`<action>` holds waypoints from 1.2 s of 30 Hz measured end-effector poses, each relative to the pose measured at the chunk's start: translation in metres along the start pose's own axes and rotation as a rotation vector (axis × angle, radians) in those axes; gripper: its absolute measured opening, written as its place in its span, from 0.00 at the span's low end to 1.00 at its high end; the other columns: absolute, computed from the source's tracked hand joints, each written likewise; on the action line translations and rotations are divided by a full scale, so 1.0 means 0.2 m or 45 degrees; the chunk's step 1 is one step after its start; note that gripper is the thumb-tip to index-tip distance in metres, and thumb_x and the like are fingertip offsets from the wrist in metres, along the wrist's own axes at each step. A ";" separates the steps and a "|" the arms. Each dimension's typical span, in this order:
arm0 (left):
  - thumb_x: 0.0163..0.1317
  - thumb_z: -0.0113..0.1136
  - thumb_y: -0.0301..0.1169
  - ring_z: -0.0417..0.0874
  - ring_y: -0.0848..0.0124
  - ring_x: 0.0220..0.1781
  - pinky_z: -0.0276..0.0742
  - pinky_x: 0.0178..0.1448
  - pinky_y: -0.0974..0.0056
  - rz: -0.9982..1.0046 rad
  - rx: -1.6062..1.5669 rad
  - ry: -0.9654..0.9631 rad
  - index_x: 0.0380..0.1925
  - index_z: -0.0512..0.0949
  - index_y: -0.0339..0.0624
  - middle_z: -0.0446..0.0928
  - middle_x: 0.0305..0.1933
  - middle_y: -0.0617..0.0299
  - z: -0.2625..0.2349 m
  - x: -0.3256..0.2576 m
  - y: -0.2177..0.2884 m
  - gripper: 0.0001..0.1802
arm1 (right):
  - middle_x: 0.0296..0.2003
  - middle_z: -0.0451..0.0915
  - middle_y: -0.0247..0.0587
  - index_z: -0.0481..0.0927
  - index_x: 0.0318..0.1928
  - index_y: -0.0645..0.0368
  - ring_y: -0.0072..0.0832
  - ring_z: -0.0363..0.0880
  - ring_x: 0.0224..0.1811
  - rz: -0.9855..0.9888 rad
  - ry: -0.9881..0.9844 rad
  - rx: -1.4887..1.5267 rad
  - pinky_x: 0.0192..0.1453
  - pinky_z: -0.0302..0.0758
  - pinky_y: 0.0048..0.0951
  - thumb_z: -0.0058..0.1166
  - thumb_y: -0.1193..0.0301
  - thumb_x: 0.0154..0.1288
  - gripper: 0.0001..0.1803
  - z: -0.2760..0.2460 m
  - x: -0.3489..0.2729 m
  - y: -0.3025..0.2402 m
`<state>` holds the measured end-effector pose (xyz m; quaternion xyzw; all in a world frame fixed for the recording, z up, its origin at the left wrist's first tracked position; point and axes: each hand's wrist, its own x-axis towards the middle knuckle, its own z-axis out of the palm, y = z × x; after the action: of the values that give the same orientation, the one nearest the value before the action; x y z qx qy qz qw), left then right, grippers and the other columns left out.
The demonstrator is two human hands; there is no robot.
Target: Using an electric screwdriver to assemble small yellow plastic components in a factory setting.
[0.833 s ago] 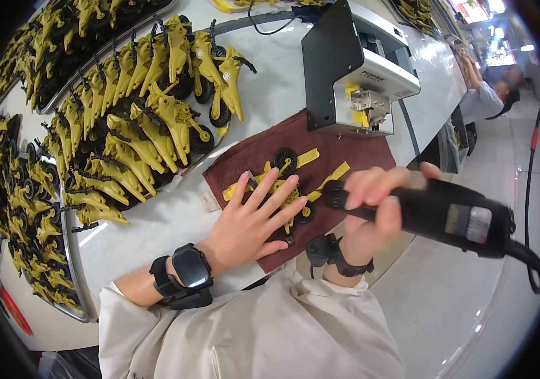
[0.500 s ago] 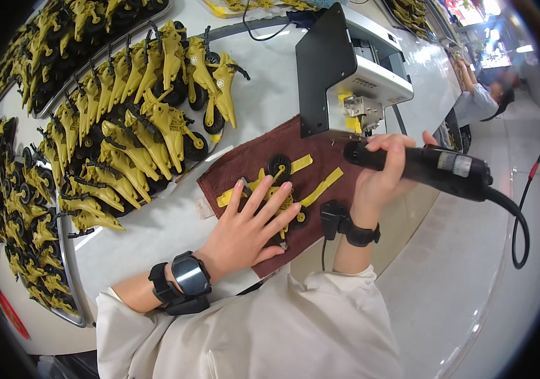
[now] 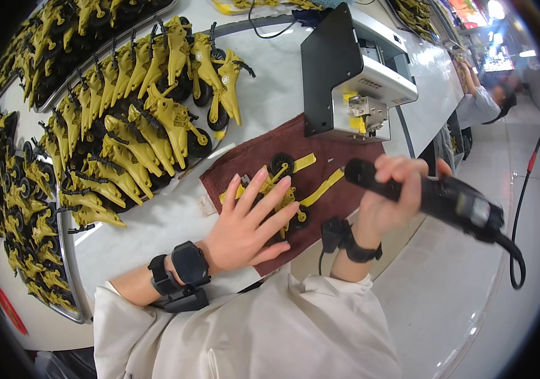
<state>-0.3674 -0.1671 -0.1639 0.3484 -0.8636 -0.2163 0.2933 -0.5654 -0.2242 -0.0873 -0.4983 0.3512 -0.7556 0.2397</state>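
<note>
Left of the dark red cloth (image 3: 352, 189), metal trays (image 3: 67, 252) hold rows of yellow wheeled toy parts (image 3: 137, 139). On the cloth, the left hand (image 3: 248, 224) lies flat with its grip spread apart over the yellow wheeled piece (image 3: 285, 189), which looks light, stiff plastic, best pinned by its body. Right of the cloth, the right hand (image 3: 390, 202) is clamped on a black corded power tool (image 3: 447, 202), probably heavier.

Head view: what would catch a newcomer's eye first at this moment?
The rows of yellow toy parts with black wheels filling the trays at upper left stand out most. At centre, the left hand lies flat on a yellow wheeled piece on a dark red cloth, while the right hand grips a black corded power tool beside it. Behind the cloth stands a grey box-shaped machine.
</note>
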 end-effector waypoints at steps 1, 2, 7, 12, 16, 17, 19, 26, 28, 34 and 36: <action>0.53 0.61 0.49 0.52 0.43 0.70 0.48 0.67 0.37 -0.007 -0.002 -0.004 0.58 0.69 0.48 0.59 0.68 0.49 0.01 -0.01 -0.01 0.34 | 0.25 0.70 0.39 0.51 0.60 0.55 0.28 0.70 0.20 0.014 -0.045 0.114 0.30 0.72 0.34 0.51 0.73 0.61 0.30 0.02 -0.02 -0.06; 0.51 0.63 0.44 0.55 0.43 0.69 0.50 0.67 0.39 -0.023 -0.086 0.156 0.56 0.71 0.47 0.62 0.65 0.50 0.03 -0.01 -0.03 0.31 | 0.25 0.70 0.39 0.51 0.61 0.54 0.28 0.69 0.20 0.034 -0.099 0.202 0.29 0.71 0.34 0.52 0.71 0.62 0.31 0.05 -0.05 -0.10; 0.46 0.67 0.30 0.61 0.49 0.65 0.55 0.65 0.43 -0.025 -0.226 0.332 0.49 0.75 0.45 0.70 0.57 0.54 0.02 0.00 -0.06 0.26 | 0.27 0.71 0.39 0.52 0.63 0.51 0.31 0.71 0.19 0.259 -0.375 0.543 0.28 0.71 0.35 0.55 0.67 0.63 0.33 0.07 -0.14 -0.20; 0.46 0.66 0.28 0.65 0.52 0.62 0.59 0.61 0.46 -0.018 -0.243 0.346 0.45 0.79 0.48 0.72 0.54 0.57 0.00 0.00 -0.06 0.21 | 0.27 0.70 0.38 0.51 0.63 0.51 0.29 0.70 0.18 0.438 -0.264 0.590 0.28 0.70 0.34 0.54 0.66 0.63 0.33 0.10 -0.18 -0.19; 0.45 0.67 0.30 0.66 0.53 0.61 0.59 0.60 0.47 0.000 -0.248 0.381 0.40 0.81 0.50 0.74 0.52 0.60 0.00 -0.01 -0.06 0.17 | 0.25 0.70 0.36 0.51 0.62 0.50 0.27 0.70 0.17 0.421 -0.214 0.527 0.28 0.69 0.33 0.53 0.65 0.62 0.32 0.11 -0.19 -0.18; 0.45 0.68 0.31 0.67 0.53 0.60 0.59 0.60 0.47 0.004 -0.236 0.383 0.39 0.81 0.51 0.74 0.51 0.60 0.01 -0.01 -0.06 0.17 | 0.25 0.70 0.36 0.51 0.62 0.50 0.27 0.70 0.17 0.421 -0.215 0.527 0.28 0.69 0.33 0.53 0.65 0.62 0.32 0.11 -0.19 -0.18; 0.45 0.68 0.32 0.67 0.53 0.60 0.59 0.60 0.47 0.000 -0.217 0.374 0.37 0.81 0.52 0.75 0.51 0.61 0.01 -0.01 -0.06 0.16 | 0.25 0.69 0.35 0.51 0.62 0.51 0.27 0.69 0.17 0.402 -0.201 0.499 0.27 0.70 0.33 0.53 0.65 0.62 0.33 0.11 -0.19 -0.19; 0.46 0.67 0.39 0.68 0.53 0.59 0.58 0.58 0.45 -0.021 -0.208 0.343 0.30 0.81 0.52 0.76 0.49 0.63 0.01 -0.01 -0.06 0.11 | 0.25 0.69 0.36 0.52 0.61 0.53 0.27 0.69 0.17 0.382 -0.168 0.547 0.28 0.70 0.33 0.54 0.66 0.62 0.32 0.10 -0.20 -0.21; 0.46 0.67 0.39 0.68 0.54 0.59 0.58 0.58 0.45 -0.020 -0.198 0.342 0.29 0.81 0.52 0.76 0.49 0.63 0.02 -0.02 -0.06 0.10 | 0.25 0.70 0.37 0.53 0.61 0.53 0.28 0.70 0.17 0.409 -0.208 0.548 0.28 0.70 0.33 0.54 0.67 0.62 0.31 0.09 -0.20 -0.21; 0.46 0.68 0.40 0.69 0.54 0.58 0.58 0.58 0.45 -0.015 -0.183 0.341 0.28 0.81 0.52 0.76 0.48 0.63 0.02 -0.02 -0.06 0.10 | 0.25 0.70 0.37 0.53 0.61 0.53 0.29 0.70 0.17 0.412 -0.194 0.546 0.29 0.70 0.34 0.54 0.67 0.62 0.32 0.10 -0.20 -0.20; 0.45 0.68 0.39 0.69 0.55 0.57 0.59 0.58 0.45 -0.010 -0.182 0.340 0.28 0.81 0.52 0.76 0.48 0.63 0.01 -0.01 -0.06 0.10 | 0.25 0.70 0.37 0.53 0.61 0.53 0.29 0.70 0.17 0.409 -0.198 0.544 0.28 0.70 0.34 0.54 0.67 0.62 0.32 0.09 -0.20 -0.20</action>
<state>-0.3624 -0.1729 -0.1737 0.3556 -0.7980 -0.2299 0.4287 -0.5333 -0.1759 -0.0746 -0.4308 0.2391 -0.7244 0.4822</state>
